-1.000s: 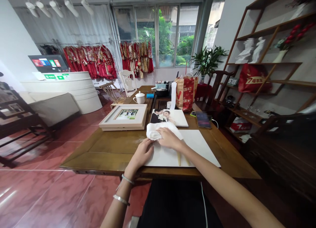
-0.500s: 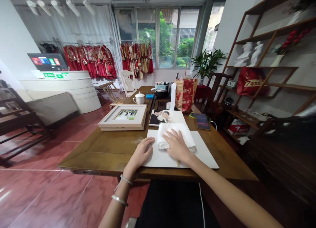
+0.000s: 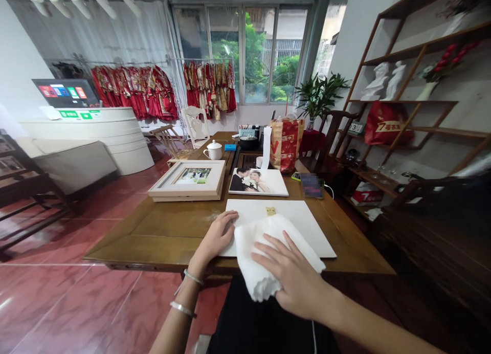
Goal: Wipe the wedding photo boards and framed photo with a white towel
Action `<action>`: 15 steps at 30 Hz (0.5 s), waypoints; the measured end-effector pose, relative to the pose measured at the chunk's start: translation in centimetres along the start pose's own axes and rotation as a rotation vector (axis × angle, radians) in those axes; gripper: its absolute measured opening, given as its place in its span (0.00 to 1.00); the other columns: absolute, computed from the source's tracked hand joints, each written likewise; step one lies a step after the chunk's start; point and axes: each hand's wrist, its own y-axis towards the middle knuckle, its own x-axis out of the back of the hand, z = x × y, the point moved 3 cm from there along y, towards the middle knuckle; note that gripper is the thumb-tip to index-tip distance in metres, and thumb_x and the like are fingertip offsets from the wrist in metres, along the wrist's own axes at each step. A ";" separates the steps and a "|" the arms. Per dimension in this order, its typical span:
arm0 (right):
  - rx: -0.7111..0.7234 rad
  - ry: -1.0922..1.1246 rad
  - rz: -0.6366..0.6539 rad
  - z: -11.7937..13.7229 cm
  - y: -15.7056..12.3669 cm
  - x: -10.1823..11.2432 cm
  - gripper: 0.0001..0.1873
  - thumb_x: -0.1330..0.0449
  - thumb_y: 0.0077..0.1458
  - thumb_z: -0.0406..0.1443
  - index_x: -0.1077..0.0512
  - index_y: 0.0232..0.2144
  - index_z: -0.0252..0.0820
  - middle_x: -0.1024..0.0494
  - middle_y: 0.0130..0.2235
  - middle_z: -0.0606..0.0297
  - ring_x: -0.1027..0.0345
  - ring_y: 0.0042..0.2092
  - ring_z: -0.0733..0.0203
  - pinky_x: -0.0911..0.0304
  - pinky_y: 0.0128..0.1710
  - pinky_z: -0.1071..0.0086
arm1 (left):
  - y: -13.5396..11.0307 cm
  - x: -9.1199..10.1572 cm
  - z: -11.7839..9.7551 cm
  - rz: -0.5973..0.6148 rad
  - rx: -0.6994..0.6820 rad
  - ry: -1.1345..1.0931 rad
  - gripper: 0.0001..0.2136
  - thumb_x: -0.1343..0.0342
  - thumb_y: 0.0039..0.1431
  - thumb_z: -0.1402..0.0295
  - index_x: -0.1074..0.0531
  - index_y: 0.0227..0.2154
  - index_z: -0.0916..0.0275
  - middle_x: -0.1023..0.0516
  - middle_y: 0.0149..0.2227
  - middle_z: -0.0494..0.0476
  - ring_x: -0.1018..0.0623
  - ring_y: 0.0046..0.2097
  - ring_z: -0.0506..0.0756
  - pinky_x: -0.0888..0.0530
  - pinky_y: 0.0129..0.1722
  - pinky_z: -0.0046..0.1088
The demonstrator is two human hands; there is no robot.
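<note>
A flat white board lies near the front edge of the wooden table, with a small gold-coloured fitting on its upper part. My left hand rests at the board's left edge, its fingers extended and touching the board. My right hand holds a folded white cloth, fingers spread over it and thumb below. The cloth overhangs the board's near edge and covers its middle.
Behind the board lie a wedding photo print and, to the left, stacked picture frames. Further back stand a white lidded mug and a paper bag. A phone with a cable lies at the right.
My right hand has drawn the cloth toward me, from the board's far part past its near edge. The gold-coloured fitting now shows. My left hand stays at the board's left edge.
</note>
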 end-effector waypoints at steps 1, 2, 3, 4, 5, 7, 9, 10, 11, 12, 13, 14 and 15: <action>-0.032 0.004 -0.015 -0.8 0.6 0.1 0.39 0.50 0.38 0.29 0.41 0.57 0.46 0.41 0.61 0.64 0.62 0.64 0.51 0.75 0.61 0.48 | 0.0 0.0 0.0 0.002 0.000 0.006 0.17 0.54 0.53 0.77 0.30 0.46 0.64 0.29 0.51 0.62 0.31 0.55 0.58 0.37 0.57 0.41; -0.067 0.003 -0.032 -1.8 1.3 0.1 0.39 0.50 0.38 0.29 0.40 0.57 0.46 0.40 0.61 0.65 0.61 0.64 0.52 0.74 0.62 0.48 | 0.0 0.0 0.0 0.006 0.002 0.012 0.17 0.54 0.53 0.76 0.30 0.46 0.64 0.29 0.52 0.63 0.31 0.55 0.58 0.37 0.57 0.41; -0.103 -0.003 -0.052 -2.8 2.1 0.2 0.39 0.50 0.37 0.29 0.40 0.57 0.46 0.40 0.60 0.64 0.60 0.64 0.52 0.73 0.61 0.48 | 0.0 0.0 0.0 0.010 0.004 0.018 0.17 0.54 0.54 0.76 0.30 0.46 0.64 0.29 0.52 0.63 0.31 0.55 0.58 0.37 0.57 0.41; -0.138 -0.012 -0.069 -3.8 2.9 0.3 0.40 0.50 0.37 0.29 0.40 0.57 0.45 0.40 0.60 0.64 0.59 0.63 0.51 0.72 0.61 0.48 | 0.0 0.0 0.0 0.013 0.006 0.023 0.17 0.54 0.54 0.76 0.30 0.46 0.65 0.29 0.52 0.63 0.31 0.55 0.58 0.37 0.57 0.42; -0.171 -0.023 -0.080 -4.8 3.7 0.5 0.40 0.50 0.36 0.28 0.40 0.57 0.45 0.40 0.61 0.63 0.59 0.63 0.51 0.72 0.61 0.47 | 0.0 0.0 0.0 0.015 0.007 0.026 0.17 0.54 0.54 0.76 0.30 0.46 0.65 0.30 0.52 0.63 0.31 0.55 0.58 0.37 0.58 0.42; -0.224 -0.042 -0.086 -6.7 5.3 0.8 0.41 0.49 0.36 0.28 0.41 0.58 0.45 0.41 0.61 0.63 0.60 0.63 0.50 0.72 0.60 0.45 | 0.0 0.0 0.0 0.017 0.010 0.032 0.17 0.54 0.54 0.76 0.30 0.46 0.65 0.30 0.52 0.63 0.31 0.55 0.59 0.37 0.58 0.42; -0.274 -0.053 -0.083 -8.4 6.6 1.1 0.40 0.49 0.39 0.28 0.41 0.58 0.47 0.42 0.62 0.63 0.60 0.63 0.49 0.71 0.59 0.43 | 0.0 0.0 0.1 0.022 0.016 0.036 0.17 0.54 0.54 0.76 0.30 0.46 0.65 0.30 0.53 0.63 0.32 0.56 0.59 0.38 0.58 0.42; -0.300 -0.058 -0.083 -9.1 7.1 1.3 0.39 0.49 0.40 0.29 0.42 0.58 0.48 0.43 0.62 0.63 0.60 0.63 0.49 0.71 0.59 0.43 | 0.0 -0.1 0.1 0.025 0.019 0.036 0.17 0.54 0.54 0.76 0.30 0.46 0.66 0.30 0.53 0.64 0.32 0.56 0.59 0.38 0.58 0.42; -0.326 -0.064 -0.086 -9.6 7.6 1.3 0.38 0.49 0.42 0.29 0.42 0.58 0.49 0.43 0.62 0.63 0.59 0.63 0.48 0.70 0.59 0.42 | 0.1 -0.1 0.2 0.027 0.021 0.034 0.17 0.55 0.54 0.76 0.30 0.46 0.66 0.30 0.53 0.64 0.32 0.56 0.59 0.38 0.58 0.41; -0.350 -0.070 -0.090 -9.9 7.9 1.3 0.37 0.49 0.43 0.29 0.42 0.58 0.49 0.43 0.62 0.62 0.60 0.63 0.47 0.70 0.59 0.41 | 0.1 -0.1 0.2 0.027 0.021 0.033 0.17 0.55 0.54 0.75 0.30 0.46 0.67 0.30 0.52 0.65 0.32 0.56 0.59 0.38 0.58 0.41; -0.365 -0.075 -0.091 -10.0 8.2 1.3 0.37 0.49 0.43 0.29 0.42 0.58 0.48 0.43 0.62 0.62 0.60 0.63 0.46 0.71 0.58 0.40 | 0.1 -0.1 0.2 0.025 0.020 0.031 0.17 0.55 0.54 0.75 0.30 0.46 0.67 0.30 0.52 0.65 0.32 0.56 0.59 0.38 0.58 0.41; -0.368 -0.082 -0.090 -9.9 8.3 1.1 0.36 0.49 0.44 0.29 0.42 0.58 0.47 0.44 0.62 0.61 0.61 0.63 0.45 0.71 0.58 0.40 | 0.1 -0.1 0.2 0.022 0.018 0.030 0.17 0.55 0.54 0.75 0.30 0.46 0.67 0.30 0.52 0.65 0.32 0.56 0.59 0.38 0.58 0.42; -0.359 -0.088 -0.088 -9.5 8.4 0.9 0.36 0.49 0.44 0.29 0.42 0.59 0.46 0.44 0.62 0.60 0.62 0.64 0.43 0.72 0.58 0.39 | 0.1 -0.1 0.2 0.017 0.016 0.029 0.17 0.54 0.54 0.75 0.30 0.46 0.67 0.30 0.52 0.64 0.32 0.56 0.59 0.38 0.58 0.42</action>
